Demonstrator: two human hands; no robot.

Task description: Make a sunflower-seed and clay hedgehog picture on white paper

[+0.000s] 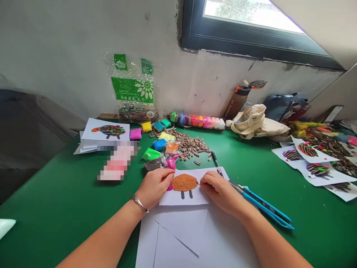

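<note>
item: white card (170, 199) on a green tabletop (312, 238), orange clay oval (184, 182) on it above two dark legs (186, 194).

left hand (156, 186): fingers (167, 175) curled, resting over the card's left end, touching the clay; grip cannot be told.

right hand (220, 191): fingers (208, 179) drawn narrow at the clay's right edge, holding a small dark tip (198, 182), too small to identify.

around the card: behind it, a heap of sunflower seeds (192, 147) and clay packets (152, 154); just right, a black pen (215, 160) and a blue-handled cutter (264, 208); beneath it, loose white paper sheets (178, 238); well right, seed-decorated cards (315, 163).
</note>
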